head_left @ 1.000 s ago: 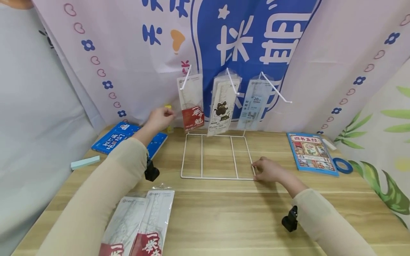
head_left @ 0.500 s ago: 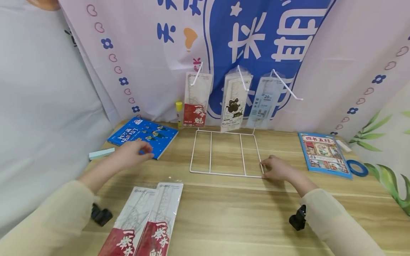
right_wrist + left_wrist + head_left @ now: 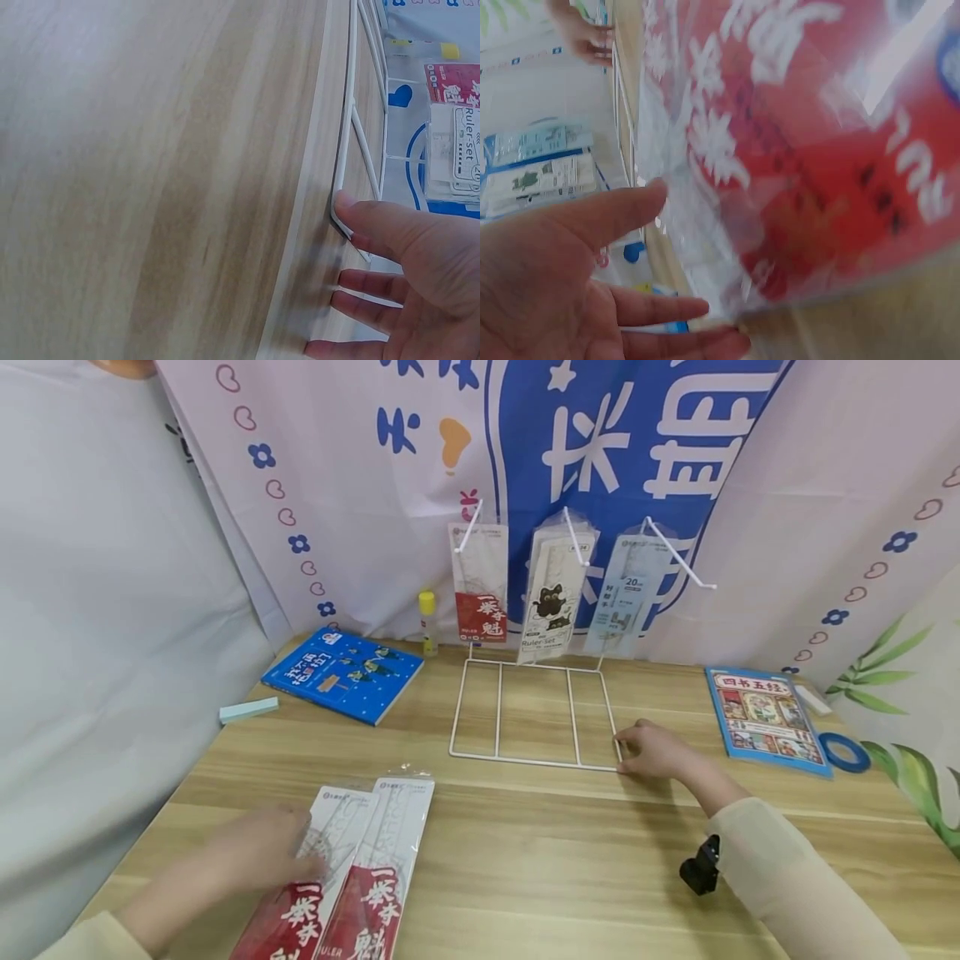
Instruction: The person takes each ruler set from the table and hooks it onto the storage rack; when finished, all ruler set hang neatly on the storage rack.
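My left hand, blurred, is over the left of two ruler-set packs, its fingers overlapping that clear pack with a red lower part. In the left wrist view the thumb and fingers are spread beside the pack's plastic edge. The right-hand pack lies alongside, partly under or against the first. With thumb and index finger, my right hand pinches the front right corner of the white wire display rack. From the rack's hooks hang a red-and-clear ruler pack, a cat-print ruler set and a light blue pack.
A blue book and a pale teal strip lie at the left. Behind them stands a yellow-capped glue stick. On the right are another book and a blue tape roll. A printed curtain hangs behind the table.
My left hand has come from beside the hanging red pack, back past the blue book, down to the packs on the table. The right hand keeps its hold on the rack; the head view has shifted.
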Demonstrator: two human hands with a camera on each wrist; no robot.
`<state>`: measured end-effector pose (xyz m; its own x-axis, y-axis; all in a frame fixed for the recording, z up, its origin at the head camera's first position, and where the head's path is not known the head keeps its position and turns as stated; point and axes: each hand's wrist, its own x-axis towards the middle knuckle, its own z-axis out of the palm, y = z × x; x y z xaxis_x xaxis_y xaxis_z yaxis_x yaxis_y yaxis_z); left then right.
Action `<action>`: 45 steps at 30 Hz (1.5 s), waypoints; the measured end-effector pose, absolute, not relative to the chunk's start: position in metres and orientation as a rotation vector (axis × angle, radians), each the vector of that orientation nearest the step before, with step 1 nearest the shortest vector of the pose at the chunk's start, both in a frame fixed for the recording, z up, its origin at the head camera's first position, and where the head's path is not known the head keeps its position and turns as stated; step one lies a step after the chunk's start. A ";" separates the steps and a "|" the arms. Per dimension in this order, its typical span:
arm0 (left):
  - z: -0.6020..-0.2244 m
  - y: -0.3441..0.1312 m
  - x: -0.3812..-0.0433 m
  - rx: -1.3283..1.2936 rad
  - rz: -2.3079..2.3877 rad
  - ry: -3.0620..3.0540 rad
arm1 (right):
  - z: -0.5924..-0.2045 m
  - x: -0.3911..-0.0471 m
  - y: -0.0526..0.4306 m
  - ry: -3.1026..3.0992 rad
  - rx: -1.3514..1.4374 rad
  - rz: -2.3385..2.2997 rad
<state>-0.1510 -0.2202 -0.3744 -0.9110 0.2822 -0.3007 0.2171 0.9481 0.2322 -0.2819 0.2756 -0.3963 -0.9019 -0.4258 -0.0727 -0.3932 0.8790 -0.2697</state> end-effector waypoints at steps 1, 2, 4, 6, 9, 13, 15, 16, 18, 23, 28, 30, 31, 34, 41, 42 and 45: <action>-0.377 -0.218 -0.150 0.364 0.253 2.772 | -0.396 -0.282 0.276 2.920 -0.637 -0.377; -0.378 -0.217 -0.149 0.359 0.234 2.775 | -0.397 -0.283 0.276 2.921 -0.637 -0.375; -0.380 -0.214 -0.148 0.359 0.192 2.778 | -0.397 -0.283 0.276 2.919 -0.635 -0.378; -0.381 -0.211 -0.148 0.353 0.170 2.780 | -0.397 -0.283 0.276 2.918 -0.637 -0.378; -0.382 -0.208 -0.148 0.354 0.153 2.786 | -0.397 -0.282 0.275 2.912 -0.629 -0.383; -0.384 -0.203 -0.149 0.347 0.147 2.795 | -0.397 -0.282 0.275 2.908 -0.611 -0.380; -0.385 -0.201 -0.151 0.341 0.154 2.805 | -0.396 -0.281 0.275 2.911 -0.610 -0.375; -0.386 -0.200 -0.152 0.339 0.160 2.811 | -0.396 -0.281 0.275 2.912 -0.611 -0.372; -0.387 -0.200 -0.156 0.330 0.177 2.823 | -0.396 -0.281 0.275 2.915 -0.612 -0.373; -0.388 -0.204 -0.164 0.284 0.217 2.854 | -0.397 -0.280 0.274 2.920 -0.611 -0.371; -0.390 -0.207 -0.169 0.276 0.260 2.887 | -0.397 -0.280 0.275 2.925 -0.599 -0.372; -0.391 -0.209 -0.171 0.287 0.298 2.897 | -0.397 -0.281 0.275 2.924 -0.596 -0.372; -0.390 -0.210 -0.172 0.297 0.319 2.901 | -0.397 -0.281 0.275 2.925 -0.596 -0.371; -0.389 -0.214 -0.176 0.324 0.404 2.924 | -0.397 -0.281 0.275 2.925 -0.600 -0.370; -0.384 -0.215 -0.179 0.374 0.684 2.893 | -0.396 -0.280 0.275 2.929 -0.602 -0.373; -0.383 -0.215 -0.179 0.348 0.699 2.879 | -0.396 -0.280 0.275 2.929 -0.595 -0.371; -0.379 -0.214 -0.179 0.277 0.697 2.855 | -0.395 -0.280 0.274 2.922 -0.591 -0.372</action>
<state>-0.1788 -0.2144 -0.3790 -0.9646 0.2245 -0.1381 0.1356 0.8720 0.4703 -0.2799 0.2741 -0.3952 -0.9136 -0.3977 -0.0848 -0.3637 0.8925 -0.2666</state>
